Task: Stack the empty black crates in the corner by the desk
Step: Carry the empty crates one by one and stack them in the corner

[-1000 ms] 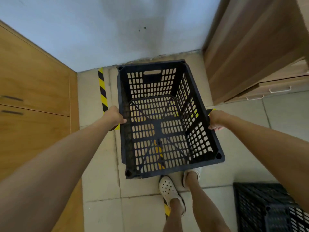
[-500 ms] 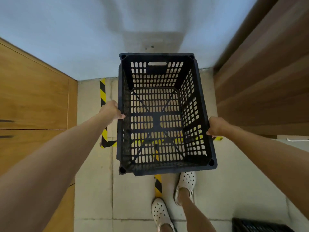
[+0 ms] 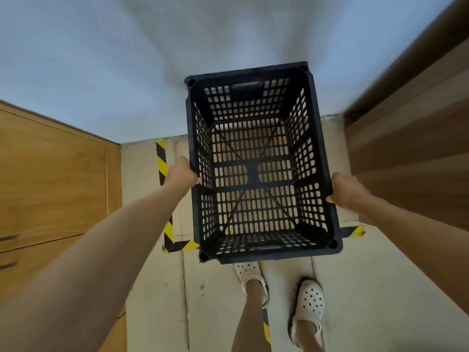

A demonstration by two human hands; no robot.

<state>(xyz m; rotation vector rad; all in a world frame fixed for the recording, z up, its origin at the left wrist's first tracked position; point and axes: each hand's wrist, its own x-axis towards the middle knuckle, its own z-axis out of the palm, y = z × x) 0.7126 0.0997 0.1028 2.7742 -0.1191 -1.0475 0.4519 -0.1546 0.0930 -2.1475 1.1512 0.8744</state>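
Note:
An empty black perforated crate hangs in the air in front of me, open side up, over the tiled floor of the corner. My left hand grips its left rim, and my right hand grips its right rim. The crate's far end nearly reaches the pale blue wall. Through the slotted bottom I see the floor tiles below.
The wooden desk side rises on the right and a wooden cabinet on the left. Yellow-black hazard tape marks a rectangle on the floor beneath the crate. My feet in white clogs stand just behind the tape.
I have stepped closer to the wall, carrying the crate forward and higher into the corner. The second crate at the lower right has left the view.

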